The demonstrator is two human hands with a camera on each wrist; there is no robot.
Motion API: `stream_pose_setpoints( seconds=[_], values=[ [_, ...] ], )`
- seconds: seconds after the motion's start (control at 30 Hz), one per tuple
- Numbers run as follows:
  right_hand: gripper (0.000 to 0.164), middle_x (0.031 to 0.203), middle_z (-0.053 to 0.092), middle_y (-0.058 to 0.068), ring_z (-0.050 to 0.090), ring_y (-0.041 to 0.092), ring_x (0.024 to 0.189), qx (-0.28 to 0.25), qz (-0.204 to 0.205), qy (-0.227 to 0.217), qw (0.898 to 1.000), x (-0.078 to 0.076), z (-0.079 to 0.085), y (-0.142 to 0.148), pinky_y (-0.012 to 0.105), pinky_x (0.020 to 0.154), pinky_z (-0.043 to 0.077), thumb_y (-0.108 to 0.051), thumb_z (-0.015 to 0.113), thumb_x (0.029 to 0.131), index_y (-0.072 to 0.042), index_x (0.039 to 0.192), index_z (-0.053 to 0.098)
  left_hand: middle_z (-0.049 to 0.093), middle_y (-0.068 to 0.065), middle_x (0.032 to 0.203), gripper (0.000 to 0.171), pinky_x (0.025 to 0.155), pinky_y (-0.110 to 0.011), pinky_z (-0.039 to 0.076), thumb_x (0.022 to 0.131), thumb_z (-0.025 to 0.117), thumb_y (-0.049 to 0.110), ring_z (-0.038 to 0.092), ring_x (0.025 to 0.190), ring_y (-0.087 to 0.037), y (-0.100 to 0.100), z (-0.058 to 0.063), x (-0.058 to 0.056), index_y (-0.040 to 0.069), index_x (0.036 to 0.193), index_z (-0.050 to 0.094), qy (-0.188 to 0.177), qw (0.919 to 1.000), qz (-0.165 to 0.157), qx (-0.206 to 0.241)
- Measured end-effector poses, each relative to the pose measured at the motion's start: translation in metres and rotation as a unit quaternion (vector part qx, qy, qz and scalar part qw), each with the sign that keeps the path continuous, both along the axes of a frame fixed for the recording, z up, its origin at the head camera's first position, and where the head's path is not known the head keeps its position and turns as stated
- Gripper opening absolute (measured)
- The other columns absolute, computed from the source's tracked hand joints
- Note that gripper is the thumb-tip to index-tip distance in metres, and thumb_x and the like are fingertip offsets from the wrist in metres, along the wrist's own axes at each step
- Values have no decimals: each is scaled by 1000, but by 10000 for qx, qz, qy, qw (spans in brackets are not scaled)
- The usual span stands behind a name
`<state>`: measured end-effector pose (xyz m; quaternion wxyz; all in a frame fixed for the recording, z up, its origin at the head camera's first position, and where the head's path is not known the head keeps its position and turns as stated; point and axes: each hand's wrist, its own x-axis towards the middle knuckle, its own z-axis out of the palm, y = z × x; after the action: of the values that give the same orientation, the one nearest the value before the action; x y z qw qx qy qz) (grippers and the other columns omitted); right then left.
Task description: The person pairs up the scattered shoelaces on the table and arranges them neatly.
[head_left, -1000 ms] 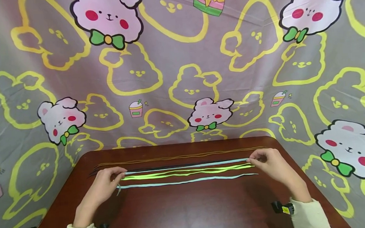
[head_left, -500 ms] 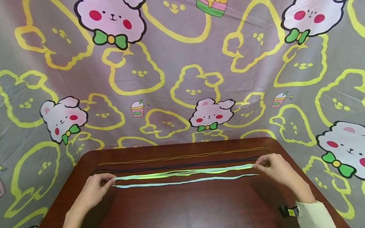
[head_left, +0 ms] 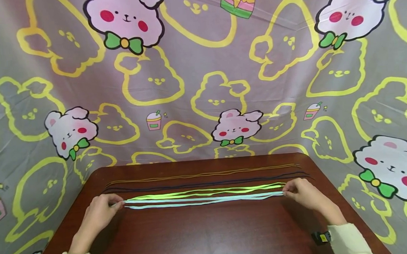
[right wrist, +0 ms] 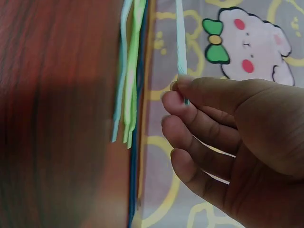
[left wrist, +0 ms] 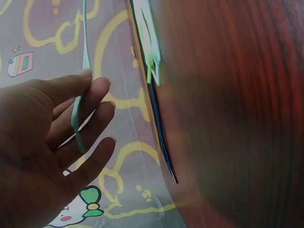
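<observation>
A light blue shoelace (head_left: 179, 200) is stretched nearly straight between both hands. My left hand (head_left: 99, 213) pinches it near one end between thumb and index finger; a short tail (left wrist: 76, 118) dangles past the fingers in the left wrist view. At the other end, my right hand (head_left: 307, 196) pinches the lace close to its tip (right wrist: 186, 100). Both wrist views show it raised over the table. Just in front lies a second light blue shoelace (head_left: 159, 206), overlapped by the held one toward the right. Neon yellow-green shoelaces (head_left: 258, 187) lie right behind it.
Farther back, dark blue shoelaces (head_left: 192, 184) and brown shoelaces (head_left: 192, 176) lie roughly parallel across the reddish-brown table (head_left: 209, 234). A cartoon-patterned cloth (head_left: 186, 66) hangs behind the table and along both sides.
Both hands have brought the light blue shoelace toward the front, from over the dark blue laces, past the yellow-green ones, to beside the other light blue lace. The left hand also moved left.
</observation>
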<state>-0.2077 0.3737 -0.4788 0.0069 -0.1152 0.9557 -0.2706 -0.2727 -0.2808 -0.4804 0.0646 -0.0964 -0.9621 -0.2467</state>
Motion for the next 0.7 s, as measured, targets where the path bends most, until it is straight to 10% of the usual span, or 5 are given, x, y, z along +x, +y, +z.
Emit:
stream_pose_setpoints(
  seconds=[0.4, 0.7],
  values=[
    [19, 67, 62, -11, 50, 3, 60, 247, -382, -113, 9989, -2, -14, 11, 25, 56, 42, -23, 77, 91, -18, 75, 69, 75, -11, 94, 4, 58, -41, 47, 92, 72, 6, 68, 81, -28, -6, -8, -6, 7, 92, 76, -243, 9993, -82, -290],
    [13, 68, 63, -10, 51, 4, 60, 334, -310, -261, 9986, -6, -26, 20, 26, 56, 42, -14, 74, 91, -16, 78, 71, 61, 5, 67, 19, 50, -34, 37, 91, 77, 23, 50, 58, -16, -11, -17, -8, 16, 75, 69, -712, 9957, 66, -586]
  ],
)
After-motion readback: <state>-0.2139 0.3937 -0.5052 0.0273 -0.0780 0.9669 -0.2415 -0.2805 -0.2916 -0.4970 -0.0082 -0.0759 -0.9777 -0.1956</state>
